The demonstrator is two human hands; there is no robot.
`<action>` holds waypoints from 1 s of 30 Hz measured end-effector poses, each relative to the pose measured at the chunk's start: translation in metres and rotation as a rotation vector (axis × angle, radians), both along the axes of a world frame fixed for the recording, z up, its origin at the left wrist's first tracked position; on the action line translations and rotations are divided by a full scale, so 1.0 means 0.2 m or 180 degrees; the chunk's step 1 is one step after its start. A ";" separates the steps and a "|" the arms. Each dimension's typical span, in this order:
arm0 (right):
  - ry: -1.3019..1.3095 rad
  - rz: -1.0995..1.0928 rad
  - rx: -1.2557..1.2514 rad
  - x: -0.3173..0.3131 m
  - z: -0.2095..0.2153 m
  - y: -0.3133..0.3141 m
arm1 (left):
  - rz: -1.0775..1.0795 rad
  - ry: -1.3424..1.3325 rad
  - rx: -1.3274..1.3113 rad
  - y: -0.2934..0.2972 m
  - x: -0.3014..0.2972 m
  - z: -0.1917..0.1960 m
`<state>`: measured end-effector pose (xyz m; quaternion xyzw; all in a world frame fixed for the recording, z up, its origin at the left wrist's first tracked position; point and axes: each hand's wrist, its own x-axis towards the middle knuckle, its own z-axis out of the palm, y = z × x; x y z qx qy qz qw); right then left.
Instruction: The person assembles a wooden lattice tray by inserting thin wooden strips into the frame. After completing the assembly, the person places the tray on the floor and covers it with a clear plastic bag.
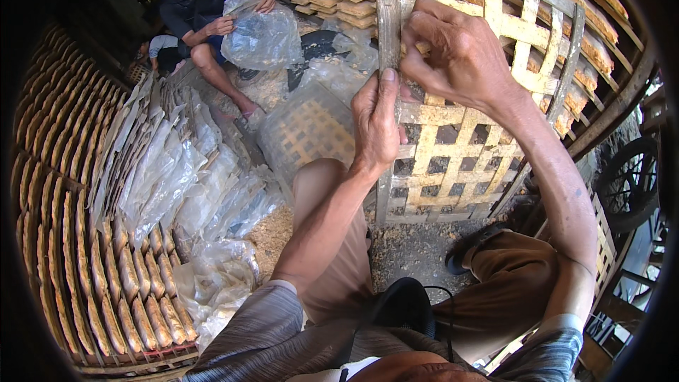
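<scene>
1 pale woven-bamboo lattice panel with grey wooden rails (460,114), before me, right of centre. My left hand (376,124): clamped on its left rail. My right hand (453,49): fingers bunched together at that rail, farther up; whether they pinch anything, I cannot tell. Step, I judge: fingerwork along the rail; next move calls for a steady left grip. Surface: dark, crumb-strewn floor (410,251). Room: rows of tan oblong slabs (131,276), left; 1 co-worker (205,18), far left, holding clear plastic (262,39); 1 black wheel (622,223), right.

Head-worn fisheye, facing down and forward, at close range
</scene>
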<state>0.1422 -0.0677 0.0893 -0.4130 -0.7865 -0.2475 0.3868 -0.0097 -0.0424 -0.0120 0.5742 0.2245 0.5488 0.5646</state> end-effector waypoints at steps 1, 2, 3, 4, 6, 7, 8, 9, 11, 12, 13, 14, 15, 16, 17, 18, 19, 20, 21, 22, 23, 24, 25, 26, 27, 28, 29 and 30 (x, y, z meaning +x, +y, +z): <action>0.0099 0.0208 -0.0419 0.02 0.00 -0.01 | 0.0033 -0.0038 -0.0002 0.01 -0.01 0.01; 0.0198 0.0419 -0.0839 0.05 0.00 -0.03 | 0.0024 0.0009 0.0029 0.02 -0.03 0.02; 0.0295 0.0633 -0.1260 0.06 0.02 -0.05 | 0.0043 0.0001 0.0025 0.03 -0.05 0.02; 0.0371 0.0523 -0.1633 0.04 0.04 -0.08 | 0.0064 -0.0017 0.0014 0.04 -0.05 0.03; 0.0571 0.0167 -0.1576 0.02 -0.01 -0.11 | 0.0108 -0.0015 -0.0034 0.05 -0.08 0.04; 0.0670 -0.0060 -0.1541 0.02 -0.03 -0.13 | 0.0091 -0.0054 -0.0108 0.05 -0.08 0.05; 0.0715 -0.0080 -0.1232 0.00 -0.03 -0.13 | 0.0077 -0.0091 -0.0182 0.05 -0.07 0.05; 0.0779 -0.0038 -0.1034 -0.01 -0.06 -0.12 | 0.0064 -0.0127 -0.0255 0.05 -0.07 0.04; 0.0916 0.0052 -0.0586 -0.02 -0.13 -0.07 | -0.0034 -0.0111 -0.0208 0.06 -0.07 0.03; 0.0901 0.0000 -0.0652 -0.01 -0.15 -0.06 | -0.0028 -0.0103 -0.0226 0.05 -0.06 0.03; 0.0891 0.0015 -0.0790 -0.01 -0.15 -0.04 | -0.0001 -0.0097 -0.0238 0.05 -0.06 0.04; 0.0880 0.0028 -0.0927 0.00 -0.15 -0.03 | -0.0014 -0.0097 -0.0225 0.05 -0.06 0.04; 0.0866 0.0037 -0.1065 0.01 -0.15 -0.02 | -0.0031 -0.0100 -0.0212 0.04 -0.05 0.04; 0.0870 -0.0152 -0.1065 -0.02 -0.08 -0.04 | -0.0042 -0.0098 -0.0207 0.04 -0.05 0.04; 0.1001 -0.0136 -0.1070 -0.03 -0.07 -0.03 | -0.0034 -0.0084 -0.0221 0.04 -0.05 0.05; 0.1132 -0.0123 -0.1075 -0.04 -0.07 -0.02 | -0.0028 -0.0071 -0.0236 0.04 -0.04 0.06; 0.0951 -0.0176 -0.0979 -0.04 -0.06 -0.03 | -0.0010 -0.0035 -0.0232 0.04 -0.05 0.06; 0.0766 -0.0235 -0.0888 -0.04 -0.06 -0.03 | -0.0058 -0.0056 -0.0215 0.04 -0.05 0.06; 0.0842 -0.0103 -0.0854 -0.04 -0.07 -0.01 | -0.0105 -0.0077 -0.0199 0.04 -0.06 0.06; 0.0929 0.0015 -0.0831 -0.04 -0.10 0.01 | -0.0166 -0.0088 -0.0197 0.04 -0.06 0.05; 0.1017 0.0135 -0.0806 -0.04 -0.11 0.01 | -0.0131 -0.0047 -0.0174 0.04 -0.06 0.05; 0.1118 -0.0246 -0.0907 -0.04 -0.10 0.00 | -0.0095 -0.0004 -0.0151 0.04 -0.06 0.07; 0.1241 -0.0299 -0.1038 -0.04 -0.08 -0.01 | -0.0050 0.0011 -0.0153 0.04 -0.06 0.07; 0.1365 -0.0350 -0.1168 -0.04 -0.07 -0.02 | -0.0076 0.0025 -0.0115 0.05 -0.08 0.07; 0.1489 -0.0399 -0.1299 -0.04 -0.07 -0.02 | -0.0048 0.0005 -0.0118 0.06 -0.09 0.05; 0.1377 -0.0250 -0.1263 -0.04 -0.08 -0.02 | -0.0037 -0.0035 -0.0103 0.08 -0.08 0.04; 0.1266 -0.0098 -0.1226 -0.03 -0.10 -0.02 | -0.0022 -0.0074 -0.0086 0.09 -0.09 0.04; 0.1155 0.0057 -0.1189 -0.02 -0.13 -0.02 | -0.0054 -0.0121 -0.0092 0.10 -0.09 0.04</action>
